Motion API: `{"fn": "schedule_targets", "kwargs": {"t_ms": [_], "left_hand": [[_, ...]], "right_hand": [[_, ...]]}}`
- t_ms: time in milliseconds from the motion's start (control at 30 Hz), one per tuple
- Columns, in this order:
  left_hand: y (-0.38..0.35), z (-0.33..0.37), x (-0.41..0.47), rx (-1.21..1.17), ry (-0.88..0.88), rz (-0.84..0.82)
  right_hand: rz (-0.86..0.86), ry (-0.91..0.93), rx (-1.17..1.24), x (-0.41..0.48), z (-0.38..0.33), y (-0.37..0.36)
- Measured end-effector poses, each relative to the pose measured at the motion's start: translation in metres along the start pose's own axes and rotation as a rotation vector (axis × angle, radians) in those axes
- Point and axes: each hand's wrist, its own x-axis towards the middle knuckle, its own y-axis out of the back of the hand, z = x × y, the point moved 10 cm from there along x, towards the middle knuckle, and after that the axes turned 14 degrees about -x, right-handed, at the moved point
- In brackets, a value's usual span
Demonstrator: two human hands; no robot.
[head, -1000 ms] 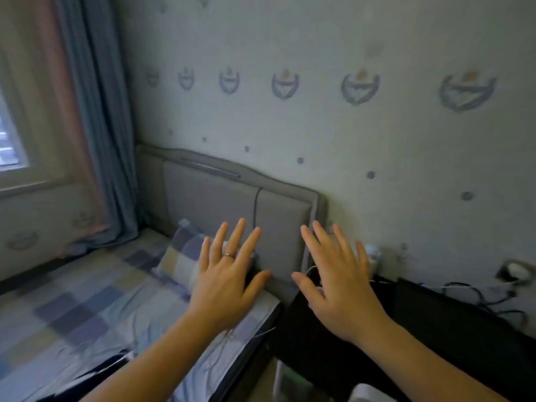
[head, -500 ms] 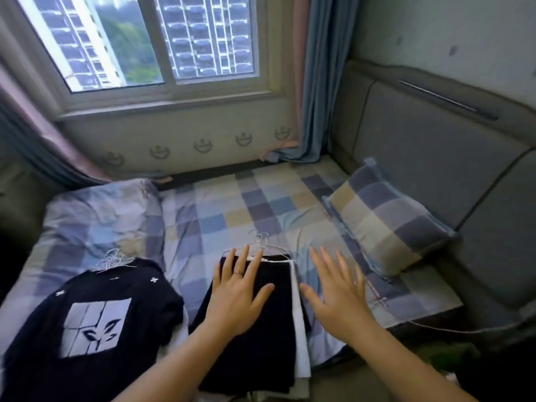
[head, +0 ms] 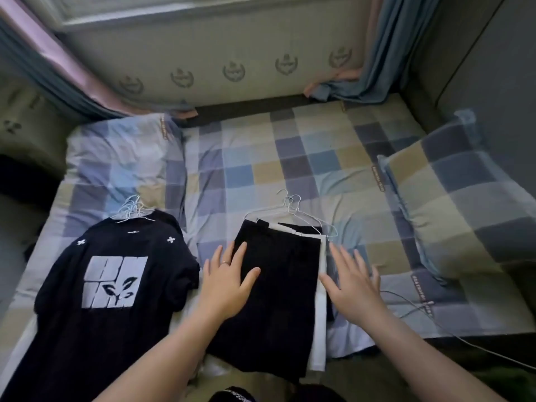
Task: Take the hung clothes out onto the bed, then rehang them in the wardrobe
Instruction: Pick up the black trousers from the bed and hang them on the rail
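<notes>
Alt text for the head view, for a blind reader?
Two open hands reach over a checked bed sheet: the left hand over a stack of dark garments on wire hangers, the right hand beside its right edge. A black printed T-shirt lies to the left, a checked pillow at right.

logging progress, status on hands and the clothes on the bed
Both hands open: left hand over dark stack, right hand at its right edge. Stack and printed t-shirt on bed, on hangers. White cable to the right, not blocking.
</notes>
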Motion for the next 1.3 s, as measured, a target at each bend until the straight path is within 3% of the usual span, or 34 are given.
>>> {"fn": "schedule_targets", "kwargs": {"t_ms": [400, 567, 733, 867, 1033, 1300], "left_hand": [[-0.132, -0.129, 0.157, -0.182, 0.225, -0.121], [-0.203, -0.196, 0.247, -0.19, 0.245, -0.155], [-0.254, -0.235, 0.327, -0.119, 0.147, -0.183], [-0.266, -0.259, 0.382, -0.322, 0.22, -0.101], [-0.264, -0.27, 0.437, -0.654, 0.411, 0.051], [-0.254, -0.285, 0.456, -0.942, 0.66, -0.014]], "right_hand": [[-0.241, -0.095, 0.004, 0.136, 0.021, -0.17], [-0.228, -0.186, 0.042, 0.216, 0.041, -0.249], [-0.169, -0.295, 0.113, 0.298, 0.076, -0.316], [-0.106, -0.371, 0.302, 0.356, 0.099, -0.35], [-0.066, -0.618, 0.569, 0.401, 0.122, -0.356], [-0.125, -0.842, 1.171, 0.402, 0.119, -0.346]]}}
